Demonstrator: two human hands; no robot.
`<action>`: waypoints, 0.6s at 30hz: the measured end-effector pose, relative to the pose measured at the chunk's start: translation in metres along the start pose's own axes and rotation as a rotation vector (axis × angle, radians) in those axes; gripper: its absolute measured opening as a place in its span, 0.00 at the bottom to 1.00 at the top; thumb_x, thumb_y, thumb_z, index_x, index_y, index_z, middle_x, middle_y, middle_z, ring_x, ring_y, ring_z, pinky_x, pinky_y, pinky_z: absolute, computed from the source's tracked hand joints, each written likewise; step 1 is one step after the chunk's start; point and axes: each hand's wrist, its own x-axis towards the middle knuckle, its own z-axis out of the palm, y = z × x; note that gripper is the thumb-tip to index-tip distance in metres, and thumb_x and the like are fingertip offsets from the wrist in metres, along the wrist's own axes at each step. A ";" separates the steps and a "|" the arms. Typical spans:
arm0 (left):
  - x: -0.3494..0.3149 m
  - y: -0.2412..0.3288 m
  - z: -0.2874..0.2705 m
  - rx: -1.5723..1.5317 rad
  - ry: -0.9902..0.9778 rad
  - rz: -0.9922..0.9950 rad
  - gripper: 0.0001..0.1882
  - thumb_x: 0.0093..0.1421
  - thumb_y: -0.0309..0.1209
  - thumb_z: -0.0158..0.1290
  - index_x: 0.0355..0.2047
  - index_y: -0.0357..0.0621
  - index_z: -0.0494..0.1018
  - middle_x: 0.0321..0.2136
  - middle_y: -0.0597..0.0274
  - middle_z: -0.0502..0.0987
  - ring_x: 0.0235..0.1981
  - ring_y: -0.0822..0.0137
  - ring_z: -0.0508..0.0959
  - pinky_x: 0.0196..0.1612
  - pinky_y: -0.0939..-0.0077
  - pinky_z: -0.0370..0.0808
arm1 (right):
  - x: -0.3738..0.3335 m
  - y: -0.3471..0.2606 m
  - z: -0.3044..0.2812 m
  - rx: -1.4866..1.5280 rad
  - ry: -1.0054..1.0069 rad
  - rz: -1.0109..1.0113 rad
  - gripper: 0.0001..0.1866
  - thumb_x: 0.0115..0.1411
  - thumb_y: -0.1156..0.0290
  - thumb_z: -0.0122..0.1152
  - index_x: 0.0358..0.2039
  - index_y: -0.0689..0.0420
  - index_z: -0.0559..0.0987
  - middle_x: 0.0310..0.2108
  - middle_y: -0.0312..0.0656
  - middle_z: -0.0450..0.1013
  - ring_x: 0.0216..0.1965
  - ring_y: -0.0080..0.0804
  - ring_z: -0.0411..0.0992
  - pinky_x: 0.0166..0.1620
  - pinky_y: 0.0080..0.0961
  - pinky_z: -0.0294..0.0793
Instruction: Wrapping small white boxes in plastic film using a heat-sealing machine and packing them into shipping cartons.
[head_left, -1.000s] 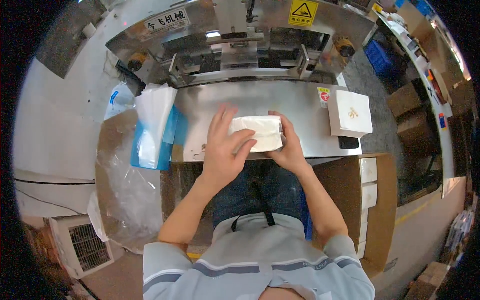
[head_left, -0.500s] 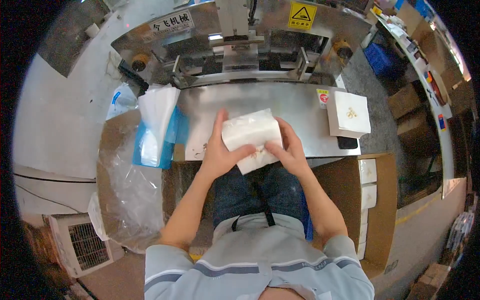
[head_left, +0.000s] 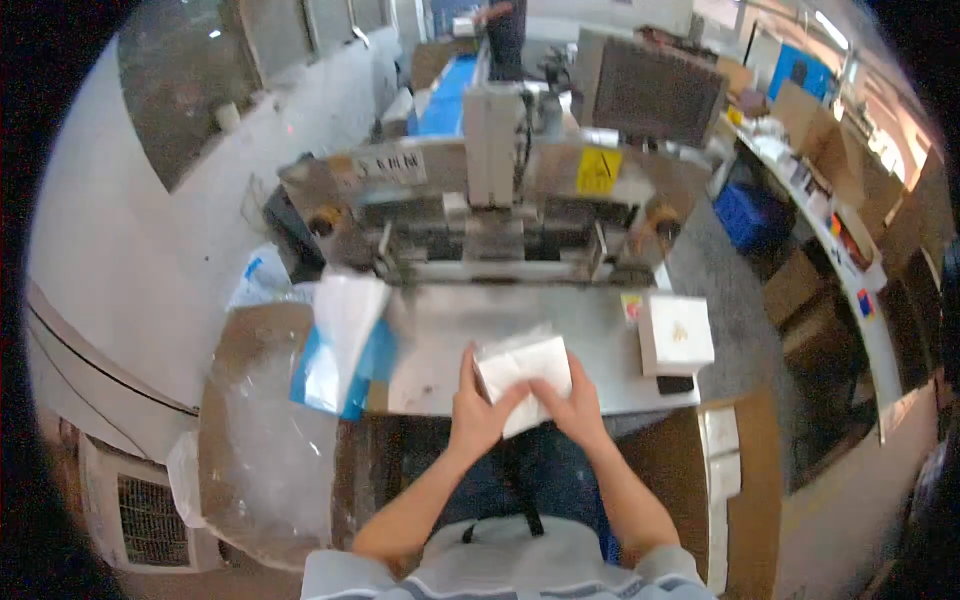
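Observation:
A pack of white paper napkins (head_left: 532,362), in what looks like clear plastic film, is held between both hands above the front edge of the metal worktop. My left hand (head_left: 478,410) grips its left side with the thumb across the lower face. From the right, my right hand (head_left: 575,402) closes round it, its thumb near the other one. Loose film shows at the pack's far edge. On the worktop's right stands a stack of white napkins (head_left: 677,335) with a gold print. At the left, clear plastic bags (head_left: 347,315) lie over a blue holder (head_left: 367,372).
A steel machine (head_left: 490,215) with a yellow warning sign (head_left: 599,170) rises behind the worktop (head_left: 440,310). Below left is a carton (head_left: 255,330) with crumpled film; below right, a carton (head_left: 757,470) holds white packs. A person (head_left: 507,40) stands far off.
My view has tilted up, so more of the room beyond the machine shows and everything sits lower. Both hands still hold the napkin pack; its gold print is no longer visible.

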 end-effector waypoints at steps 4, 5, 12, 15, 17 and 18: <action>-0.006 -0.018 0.002 -0.101 0.008 -0.005 0.55 0.53 0.38 0.67 0.68 0.31 0.42 0.49 0.42 0.75 0.49 0.59 0.77 0.52 0.67 0.73 | -0.009 -0.014 -0.003 0.024 -0.015 -0.045 0.33 0.54 0.64 0.68 0.57 0.65 0.68 0.48 0.50 0.75 0.47 0.35 0.75 0.51 0.32 0.73; -0.012 -0.010 0.000 -0.068 -0.001 -0.023 0.56 0.52 0.39 0.67 0.68 0.31 0.41 0.49 0.42 0.75 0.49 0.58 0.78 0.52 0.67 0.73 | -0.011 -0.012 -0.005 0.021 -0.028 -0.011 0.33 0.54 0.64 0.68 0.57 0.65 0.69 0.48 0.50 0.75 0.47 0.35 0.75 0.50 0.32 0.73; -0.012 -0.014 -0.007 0.071 0.012 -0.043 0.55 0.52 0.43 0.67 0.68 0.33 0.44 0.48 0.41 0.76 0.48 0.56 0.79 0.50 0.66 0.74 | -0.009 -0.003 0.005 -0.037 -0.025 -0.016 0.32 0.56 0.65 0.68 0.58 0.63 0.67 0.44 0.52 0.78 0.46 0.38 0.77 0.48 0.33 0.76; -0.001 -0.025 -0.009 -0.013 0.056 0.009 0.49 0.53 0.38 0.66 0.66 0.32 0.50 0.48 0.41 0.76 0.48 0.58 0.78 0.51 0.67 0.74 | 0.001 0.009 0.009 -0.093 0.037 -0.071 0.21 0.58 0.64 0.64 0.48 0.64 0.76 0.39 0.52 0.80 0.41 0.37 0.79 0.45 0.32 0.76; 0.005 -0.013 -0.011 -0.108 0.008 -0.019 0.45 0.56 0.30 0.64 0.66 0.31 0.49 0.49 0.45 0.75 0.49 0.63 0.76 0.51 0.69 0.74 | 0.007 0.001 0.010 -0.092 0.082 -0.074 0.14 0.62 0.65 0.59 0.42 0.63 0.79 0.35 0.52 0.80 0.38 0.35 0.79 0.40 0.31 0.76; 0.011 -0.028 -0.011 -0.229 -0.004 0.060 0.45 0.57 0.29 0.63 0.66 0.30 0.48 0.51 0.46 0.74 0.49 0.63 0.76 0.51 0.70 0.74 | 0.010 -0.003 0.009 -0.170 0.082 -0.066 0.14 0.63 0.64 0.58 0.41 0.62 0.80 0.30 0.53 0.79 0.33 0.35 0.79 0.36 0.32 0.75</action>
